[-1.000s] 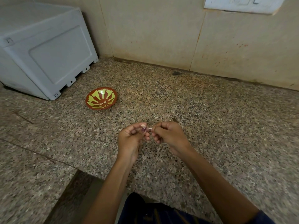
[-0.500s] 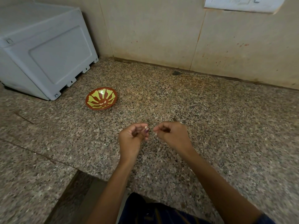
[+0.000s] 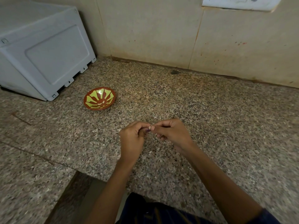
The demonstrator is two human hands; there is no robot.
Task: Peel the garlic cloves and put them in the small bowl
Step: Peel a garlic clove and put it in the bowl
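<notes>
Garlic clove [image 3: 149,127] mostly hidden, pinched between both hands' fingers [image 3: 159,126].

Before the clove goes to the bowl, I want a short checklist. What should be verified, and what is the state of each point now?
1. Clove held: ok. The garlic clove is pinched between the fingertips of the left hand and the right hand.
2. Clove fully peeled: cannot tell, it is too small and mostly covered.
3. Bowl upright and open: ok. The small bowl stands on the counter.
4. Path to the bowl: ok, bare counter lies between the hands and the bowl.
5. Room in the bowl: ok, only a few pale pieces lie inside.
6. Grey box apart from the bowl: ok.
</notes>
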